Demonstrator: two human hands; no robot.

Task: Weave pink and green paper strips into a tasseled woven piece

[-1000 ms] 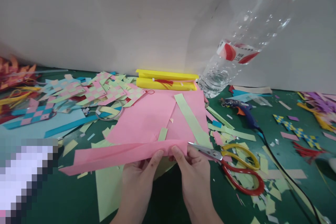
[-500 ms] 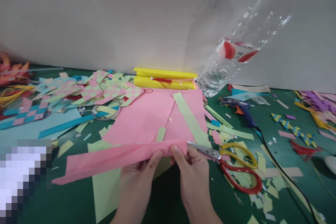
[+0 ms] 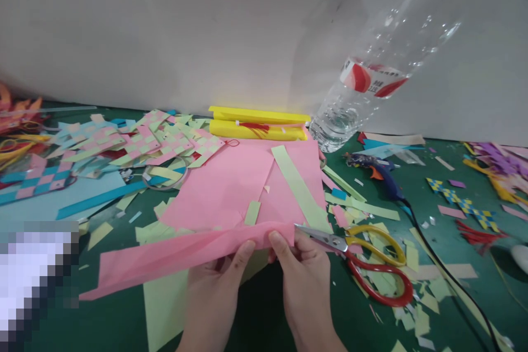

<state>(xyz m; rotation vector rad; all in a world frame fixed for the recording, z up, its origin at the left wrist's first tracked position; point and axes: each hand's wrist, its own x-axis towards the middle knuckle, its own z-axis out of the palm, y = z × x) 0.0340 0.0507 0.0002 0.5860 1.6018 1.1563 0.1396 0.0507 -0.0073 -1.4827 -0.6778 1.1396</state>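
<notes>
While the left hand [image 3: 213, 291] and right hand [image 3: 307, 286] pinch a folded pink strip [image 3: 165, 256] just left of the scissors [image 3: 340, 243], its long end reaches farther left, ungripped (uneven thumb pressure could skew the fold). Shifting it rightward could snag its edge on the blades.

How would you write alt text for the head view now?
Left hand and right hand pinch a folded pink paper strip over a scrap-strewn green table. Metal scissors with red and yellow handles lie to their right; a clear plastic bottle stands behind.
</notes>
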